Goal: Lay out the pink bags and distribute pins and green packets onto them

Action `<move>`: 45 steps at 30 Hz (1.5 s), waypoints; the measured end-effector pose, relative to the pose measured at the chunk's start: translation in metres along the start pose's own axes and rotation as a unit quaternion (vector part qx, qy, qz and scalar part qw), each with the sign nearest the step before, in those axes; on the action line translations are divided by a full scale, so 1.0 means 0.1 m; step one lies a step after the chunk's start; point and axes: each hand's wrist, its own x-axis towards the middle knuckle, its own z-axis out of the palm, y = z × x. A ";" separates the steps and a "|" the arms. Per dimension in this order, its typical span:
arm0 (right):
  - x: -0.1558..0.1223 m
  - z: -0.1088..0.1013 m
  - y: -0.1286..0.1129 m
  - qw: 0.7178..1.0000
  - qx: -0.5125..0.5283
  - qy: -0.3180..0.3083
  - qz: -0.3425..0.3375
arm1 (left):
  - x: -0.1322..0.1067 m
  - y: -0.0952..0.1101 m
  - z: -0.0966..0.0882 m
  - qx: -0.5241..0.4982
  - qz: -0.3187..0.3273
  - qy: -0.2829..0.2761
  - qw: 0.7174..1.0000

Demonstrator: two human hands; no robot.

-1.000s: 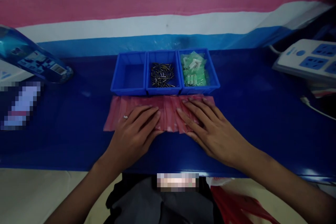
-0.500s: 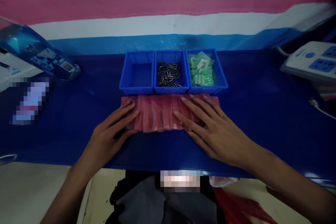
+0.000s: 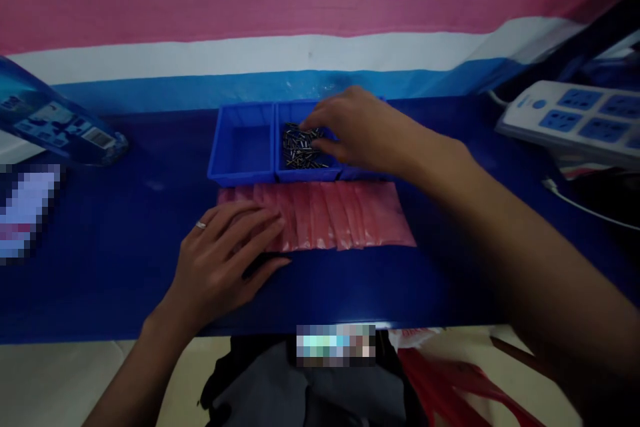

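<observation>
Overlapping pink plastic bags (image 3: 327,217) lie in a row on the blue table, just in front of three blue bins. My left hand (image 3: 227,243) rests on the left end of the row with its fingers stretched out. Over the middle bin (image 3: 307,177) reaches my right hand (image 3: 353,127), its thumb and fingers apart at the pile of small dark metal pins or screws (image 3: 303,147). Nothing shows between those fingers. The right bin is mostly hidden behind my right hand and forearm. The left bin (image 3: 245,140) shows its bare floor.
A blue bottle (image 3: 65,123) lies at the left, near a pixelated flat object (image 3: 30,210). On the right sit a white power strip (image 3: 575,113) and a white cable (image 3: 590,207). A striped sheet (image 3: 280,7) hangs behind the table.
My right hand has left the pink bags and moved up to the middle bin, covering the right one. My left hand has slid slightly right along the bags. The view has shifted a little.
</observation>
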 end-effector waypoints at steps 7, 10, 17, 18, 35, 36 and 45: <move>0.33 0.14 -0.06 0.988 -0.024 -0.151 -0.002 | 0.73 -0.46 -0.06 0.016 0.072 0.028 0.997; 0.29 0.16 -0.09 0.991 -0.021 -0.132 0.000 | 0.87 -0.73 0.08 0.070 0.050 -0.030 0.996; 0.35 0.14 0.01 0.987 0.004 -0.163 -0.007 | 0.62 -0.81 0.35 -0.004 0.055 0.005 0.998; 0.36 0.12 0.03 0.985 0.010 -0.169 -0.006 | 0.60 -0.81 0.36 -0.014 0.059 0.018 0.998; 0.04 -0.64 0.00 0.989 0.051 -0.140 0.000 | 0.60 -0.82 0.38 -0.055 0.029 0.013 0.998; 0.01 -0.66 -0.04 0.985 0.060 -0.162 -0.013 | 0.60 -0.83 0.38 -0.052 0.035 0.017 0.998; -0.01 -0.54 -0.31 0.948 0.137 -0.286 -0.011 | 0.59 -0.83 0.39 -0.070 0.031 0.027 0.997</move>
